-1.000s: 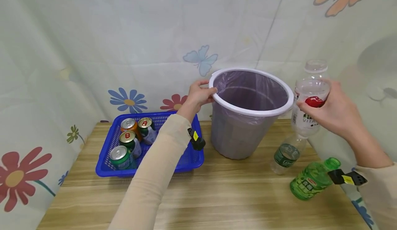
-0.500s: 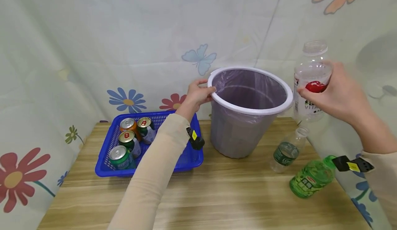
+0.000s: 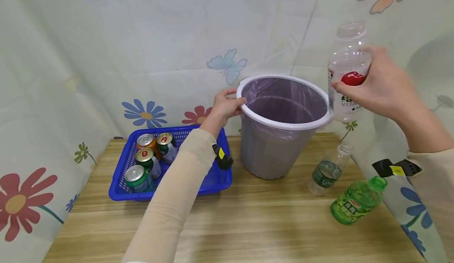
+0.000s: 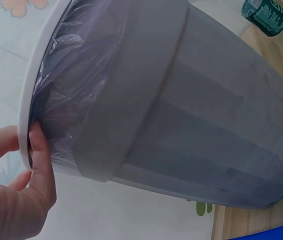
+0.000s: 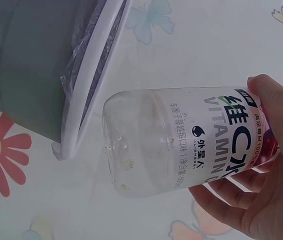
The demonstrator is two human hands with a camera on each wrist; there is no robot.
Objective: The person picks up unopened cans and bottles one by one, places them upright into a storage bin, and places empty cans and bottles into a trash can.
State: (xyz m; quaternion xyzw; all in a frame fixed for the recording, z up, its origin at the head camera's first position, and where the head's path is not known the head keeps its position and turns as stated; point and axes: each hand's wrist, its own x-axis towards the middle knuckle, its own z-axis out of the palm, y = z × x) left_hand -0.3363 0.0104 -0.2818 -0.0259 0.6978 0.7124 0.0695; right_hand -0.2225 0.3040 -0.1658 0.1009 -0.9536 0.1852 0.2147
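A grey trash bin (image 3: pixel 273 156) with a white rim and a clear liner stands on the table. My left hand (image 3: pixel 227 107) pinches the left side of its rim, thumb and fingers on either side, as the left wrist view also shows. To the right of the bin, my right hand (image 3: pixel 386 87) grips a clear plastic bottle (image 5: pixel 181 140) with a white label and red fruit print. That bottle is upright, uncapped, and raised at about rim height or above. Below it on the table stand a clear bottle with a green label (image 3: pixel 325 174) and a green bottle (image 3: pixel 356 203).
A blue plastic basket (image 3: pixel 118 176) sits left of the bin, with several drink cans (image 3: pixel 138 179) in its left part. The left forearm crosses over the basket. A flower-printed curtain (image 3: pixel 170 38) hangs behind and on both sides of the wooden table (image 3: pixel 248 223).
My right hand has lifted the clear bottle higher, away from the green-labelled bottle, and lately a little left towards the bin. The left hand keeps its hold on the rim.
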